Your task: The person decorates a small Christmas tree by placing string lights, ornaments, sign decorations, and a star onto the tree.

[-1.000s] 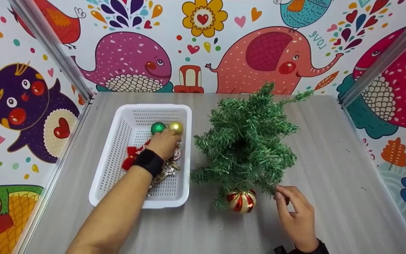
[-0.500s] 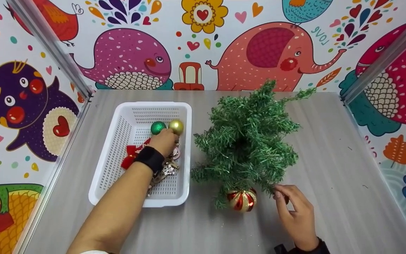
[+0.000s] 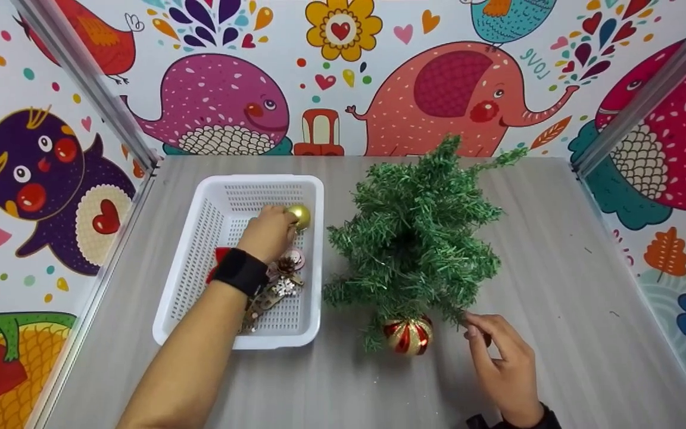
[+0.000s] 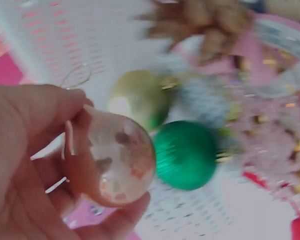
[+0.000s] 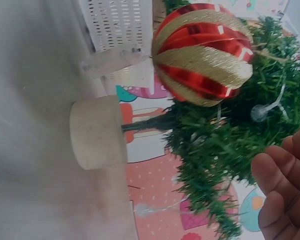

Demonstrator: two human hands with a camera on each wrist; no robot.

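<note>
Inside the white basket (image 3: 164, 310), my left hand (image 3: 268, 233) grips a shiny rose-gold bauble (image 4: 115, 157), seen close up in the left wrist view. Beside it lie a yellow-gold bauble (image 4: 140, 97) and a green bauble (image 4: 186, 155); the hand hides the green one in the head view. My right hand (image 3: 507, 363) pinches a lower branch tip of the small green Christmas tree (image 3: 414, 238) between thumb and forefinger. A red-and-gold striped bauble (image 5: 205, 55) hangs on the tree's near side, left of that hand.
A pine cone (image 3: 286, 265), a snowflake ornament (image 3: 285, 288) and a red bow (image 3: 219, 259) lie in the basket. The tree's pale round base (image 5: 99, 131) stands on the grey table (image 3: 557, 268). Patterned panels (image 3: 230, 101) enclose the back and sides.
My left hand has shifted slightly left and farther back in the basket, covering the green bauble and uncovering the pine cone. My right hand stays at the branch tip.
</note>
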